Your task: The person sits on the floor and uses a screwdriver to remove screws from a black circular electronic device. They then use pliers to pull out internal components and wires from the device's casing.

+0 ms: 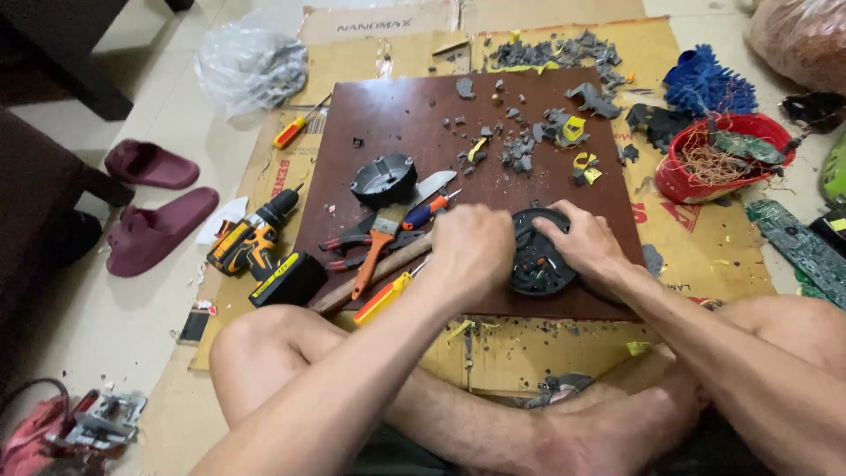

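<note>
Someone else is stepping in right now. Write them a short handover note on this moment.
Left hand: closed in a fist at the left edge of the round black part; anything gripped is hidden.
Right hand: flat on the part's right side, holding it on the brown board.
Beside the left hand: paintbrush, screwdrivers, pliers, wooden handle.
Done: grey broken pieces lie scattered on the board.
Left: the round part looks whole, not yet apart.
</note>
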